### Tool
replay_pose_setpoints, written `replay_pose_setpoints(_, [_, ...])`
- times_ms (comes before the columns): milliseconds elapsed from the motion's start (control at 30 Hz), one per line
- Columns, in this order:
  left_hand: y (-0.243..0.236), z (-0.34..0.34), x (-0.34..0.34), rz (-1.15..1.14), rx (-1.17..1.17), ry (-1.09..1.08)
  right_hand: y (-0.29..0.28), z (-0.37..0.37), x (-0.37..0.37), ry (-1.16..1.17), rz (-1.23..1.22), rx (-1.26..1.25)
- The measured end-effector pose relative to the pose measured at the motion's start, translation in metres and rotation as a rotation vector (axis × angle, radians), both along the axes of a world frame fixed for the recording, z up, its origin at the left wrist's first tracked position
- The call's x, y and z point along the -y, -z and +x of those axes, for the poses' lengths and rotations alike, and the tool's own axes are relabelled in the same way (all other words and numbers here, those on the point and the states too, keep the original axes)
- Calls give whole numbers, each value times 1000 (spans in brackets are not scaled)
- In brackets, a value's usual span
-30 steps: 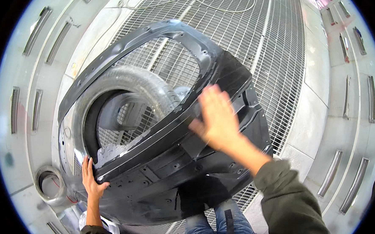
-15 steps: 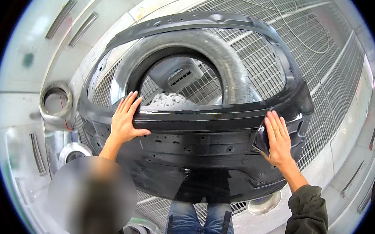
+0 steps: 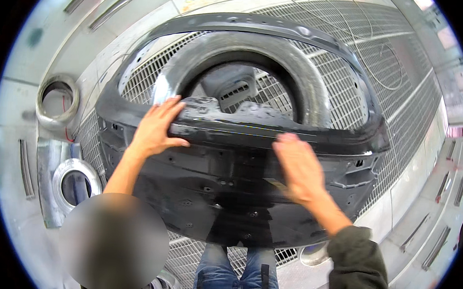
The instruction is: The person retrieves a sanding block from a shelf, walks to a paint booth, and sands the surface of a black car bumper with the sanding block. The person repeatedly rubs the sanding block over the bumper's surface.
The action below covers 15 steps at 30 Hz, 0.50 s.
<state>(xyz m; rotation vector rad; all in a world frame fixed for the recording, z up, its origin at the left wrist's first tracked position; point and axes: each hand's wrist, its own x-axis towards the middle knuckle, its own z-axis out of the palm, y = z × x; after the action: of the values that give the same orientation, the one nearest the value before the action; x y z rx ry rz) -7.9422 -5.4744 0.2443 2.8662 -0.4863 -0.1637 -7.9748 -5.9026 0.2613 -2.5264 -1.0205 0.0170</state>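
Observation:
A black car tailgate with a large window opening lies in front of me, wet and shiny along the ridge below the opening. My left hand rests on the left part of that ridge, fingers spread and thumb out, holding nothing. Over the ridge right of centre lies my right hand, blurred by motion, fingers fairly straight and together. Beneath its palm is a dark sheet with a pale edge, perhaps sandpaper; most of it is hidden.
A big tyre shows through the window opening, under the tailgate. Metal floor grating spreads around it, with a thin hose at the far right. At left stand a tape-like ring and a silvery ring.
My right hand has slid left along the ridge with the dark sheet, from the right corner toward the middle. My left hand stays on the ridge. The whole view has shifted slightly.

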Motion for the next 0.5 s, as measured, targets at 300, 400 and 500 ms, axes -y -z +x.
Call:
replay_pose_setpoints(300, [26,-27,-74,-25,186,-217,36,-14,-97,190,-101,40])
replay_pose_setpoints(400, [26,-27,-73,-41,202,-217,40,-13,-202,103,-31,90])
replay_pose_setpoints(500, [23,-26,-77,-35,177,-200,36,-5,-266,23,-15,138])
